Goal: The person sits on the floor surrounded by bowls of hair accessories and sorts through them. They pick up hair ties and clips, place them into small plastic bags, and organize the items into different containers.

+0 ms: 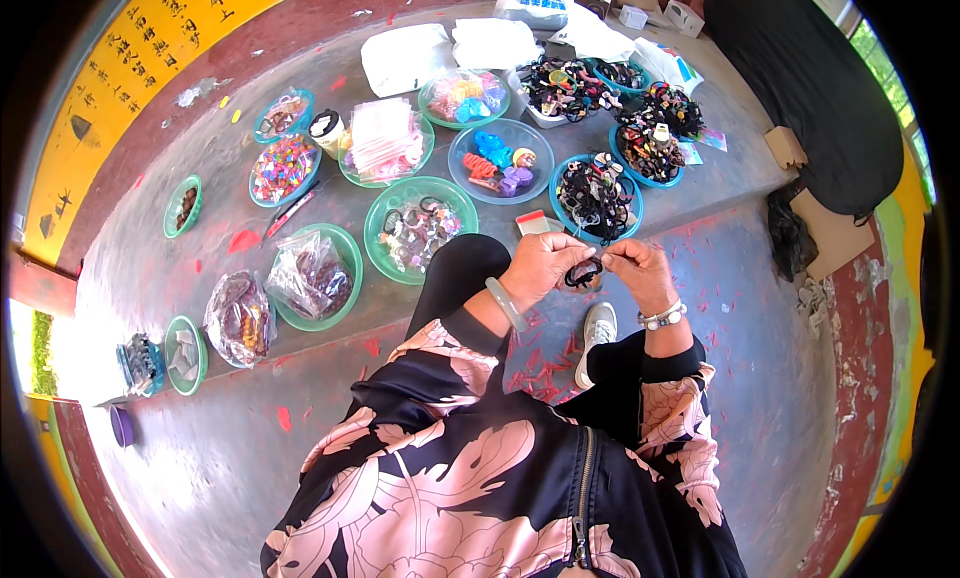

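While pinched, small black loop [584, 273]

From my head, the single fisheye view looks steeply down, close over my lap toward the floor [220, 458].

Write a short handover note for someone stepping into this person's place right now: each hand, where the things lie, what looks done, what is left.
Left hand and right hand: both raised together, pinching one small black hair tie between the fingertips.
Nearest supply: blue bowl of dark hair ties just beyond the hands, on the grey ledge.
Also on the ledge: green bowl of clear-packed pieces, clear bowl with blue, orange and purple clips, and bagged items in a green bowl.
Done: one tie picked out.
Left: judging by the full bowls, most pieces seem unhandled.
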Tool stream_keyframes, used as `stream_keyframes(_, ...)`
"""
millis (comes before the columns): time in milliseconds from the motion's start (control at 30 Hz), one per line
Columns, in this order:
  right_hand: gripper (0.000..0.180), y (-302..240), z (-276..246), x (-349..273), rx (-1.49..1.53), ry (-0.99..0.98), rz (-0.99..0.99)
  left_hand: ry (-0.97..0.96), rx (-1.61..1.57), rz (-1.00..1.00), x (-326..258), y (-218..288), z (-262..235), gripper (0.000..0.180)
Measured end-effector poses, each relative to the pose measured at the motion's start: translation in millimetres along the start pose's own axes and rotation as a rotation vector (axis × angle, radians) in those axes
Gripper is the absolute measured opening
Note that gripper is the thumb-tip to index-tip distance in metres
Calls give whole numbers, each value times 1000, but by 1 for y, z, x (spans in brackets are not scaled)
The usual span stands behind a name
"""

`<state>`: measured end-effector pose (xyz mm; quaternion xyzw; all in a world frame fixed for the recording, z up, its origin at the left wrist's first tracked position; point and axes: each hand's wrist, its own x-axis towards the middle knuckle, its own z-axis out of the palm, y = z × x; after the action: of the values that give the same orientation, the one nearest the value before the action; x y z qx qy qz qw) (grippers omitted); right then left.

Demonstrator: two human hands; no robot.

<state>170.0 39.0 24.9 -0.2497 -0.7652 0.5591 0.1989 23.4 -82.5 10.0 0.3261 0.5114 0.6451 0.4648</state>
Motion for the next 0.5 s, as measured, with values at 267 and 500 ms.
stream_keyframes(267,12,0,2,1,123,-49,16,-41,-46,-64,-4,4,-7,22)
stream_keyframes(500,15,3,-3,0,209,-43,12,-70,-127,-111,-8,12,-4,26)
